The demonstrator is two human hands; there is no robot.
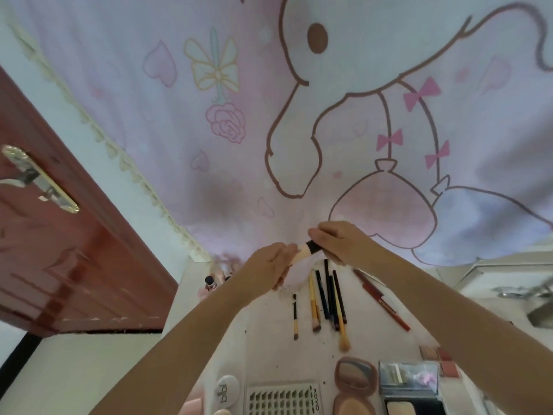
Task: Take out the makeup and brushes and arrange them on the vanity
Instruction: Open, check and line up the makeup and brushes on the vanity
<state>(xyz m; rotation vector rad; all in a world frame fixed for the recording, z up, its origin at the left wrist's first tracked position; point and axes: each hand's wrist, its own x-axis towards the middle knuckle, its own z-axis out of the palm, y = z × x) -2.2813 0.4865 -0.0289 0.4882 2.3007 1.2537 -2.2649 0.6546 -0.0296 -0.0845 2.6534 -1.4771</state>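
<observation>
Head view, the only one I've got. My right hand [338,241] pinches a makeup brush [306,250] by its black ferrule, thumb and fingers curled tight round it; most of the handle is hidden under the hand. My left hand [273,265] is curled at the brush's pale bristle end, fingertips touching or pinching the bristles. Exact contact is hard to tell, the frame is soft there. Just under the left hand sits something pale pink and pouch-like [294,275], mostly hidden, so I can't tell whether the hand also holds it.

The brush is short, with a black band and a cream-to-peach bristle head, held roughly level above the far end of the vanity [269,339], up against the pink cartoon curtain [269,115].

On the vanity top below the hands: a small yellow-handled brush [295,317] lies alone, then a tight bunch of brushes and dark pencils [327,298] side by side, pointing towards me, and a red pencil [381,298] lying at a slant to the right, apart from the bunch. Nearer me, an open compact [356,375], a clear-lidded palette [408,374], blush pans [438,356], a white tray with rows of slots [282,399], a round white puff case [227,387]. A small bottle [211,283] stands at the far left edge.

Left side: red door [74,250] with a metal handle [33,178].
</observation>
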